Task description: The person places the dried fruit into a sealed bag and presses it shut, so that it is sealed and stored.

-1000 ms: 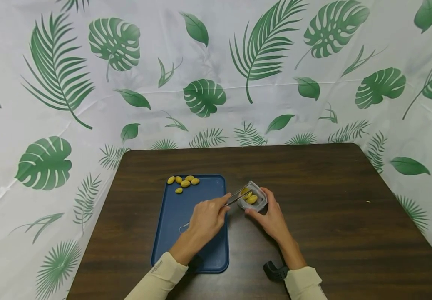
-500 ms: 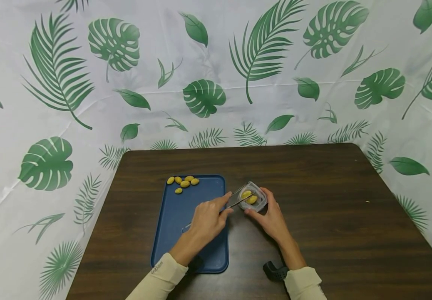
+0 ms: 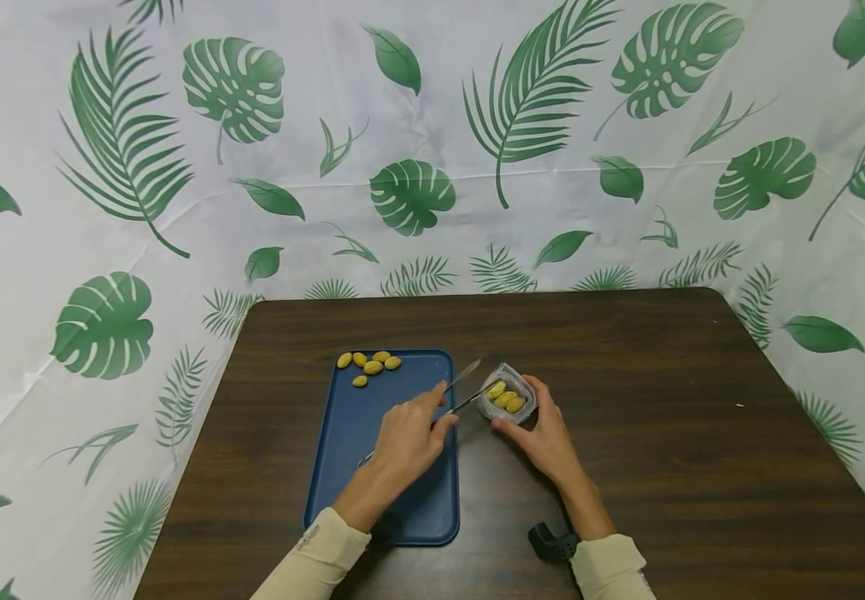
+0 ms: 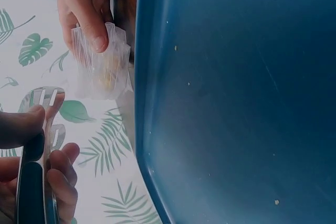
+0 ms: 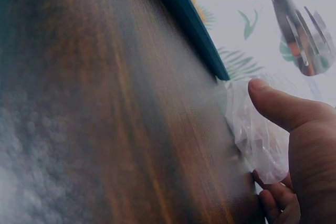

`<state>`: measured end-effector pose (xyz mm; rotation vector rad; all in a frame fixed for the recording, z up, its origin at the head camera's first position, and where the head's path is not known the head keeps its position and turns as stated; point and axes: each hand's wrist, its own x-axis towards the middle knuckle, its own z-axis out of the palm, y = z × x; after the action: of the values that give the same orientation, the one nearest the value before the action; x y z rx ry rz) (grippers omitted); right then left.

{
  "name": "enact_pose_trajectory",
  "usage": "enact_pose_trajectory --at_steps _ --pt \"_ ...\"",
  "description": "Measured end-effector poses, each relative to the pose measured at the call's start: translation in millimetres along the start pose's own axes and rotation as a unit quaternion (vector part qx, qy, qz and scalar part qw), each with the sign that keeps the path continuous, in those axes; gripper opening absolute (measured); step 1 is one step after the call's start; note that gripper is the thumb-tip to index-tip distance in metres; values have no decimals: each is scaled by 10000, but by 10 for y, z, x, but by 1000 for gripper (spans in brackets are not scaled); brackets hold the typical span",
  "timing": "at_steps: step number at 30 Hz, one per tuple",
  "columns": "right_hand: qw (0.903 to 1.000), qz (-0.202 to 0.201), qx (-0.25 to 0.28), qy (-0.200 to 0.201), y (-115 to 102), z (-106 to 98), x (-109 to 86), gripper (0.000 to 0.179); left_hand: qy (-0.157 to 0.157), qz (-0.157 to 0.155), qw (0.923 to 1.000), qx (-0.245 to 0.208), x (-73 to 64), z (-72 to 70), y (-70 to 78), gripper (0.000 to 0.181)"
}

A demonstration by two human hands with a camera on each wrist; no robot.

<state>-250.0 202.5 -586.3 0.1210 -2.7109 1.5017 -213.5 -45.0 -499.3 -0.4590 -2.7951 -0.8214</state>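
Note:
My left hand [image 3: 406,437] holds metal tongs [image 3: 465,402]; their arms are spread with nothing between the tips. In the left wrist view, the tongs show slotted heads [image 4: 44,98] and dark grip panels [image 4: 29,190]. My right hand [image 3: 545,433] grips a small clear plastic container [image 3: 504,369] by its side, thumb and fingers around it. Inside lie yellow oval pieces [image 3: 513,404], like small fruits; three show. One tong tip appears over the container's left rim, the other is apart from it. In the right wrist view, the container [image 5: 254,135] has ribbed walls.
A blue tray [image 3: 383,408] lies left of the container, beneath my left hand. Several more yellow oval pieces [image 3: 372,367] sit at its far left corner. The dark wooden table [image 3: 665,433] extends to the right. A leaf-patterned cloth [image 3: 417,100] hangs behind.
The tongs have drawn back left out of the container and spread wider. Two yellow pieces showed in it before; three show now. My right hand stays around the container.

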Motion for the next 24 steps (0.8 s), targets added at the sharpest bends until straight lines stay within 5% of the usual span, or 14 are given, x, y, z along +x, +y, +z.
enact_pose_trajectory --at_steps 24 --pt "10000 -11 -19 -40 -10 1 11 93 10 -602 9982 -60 -38 -74 -147 54"
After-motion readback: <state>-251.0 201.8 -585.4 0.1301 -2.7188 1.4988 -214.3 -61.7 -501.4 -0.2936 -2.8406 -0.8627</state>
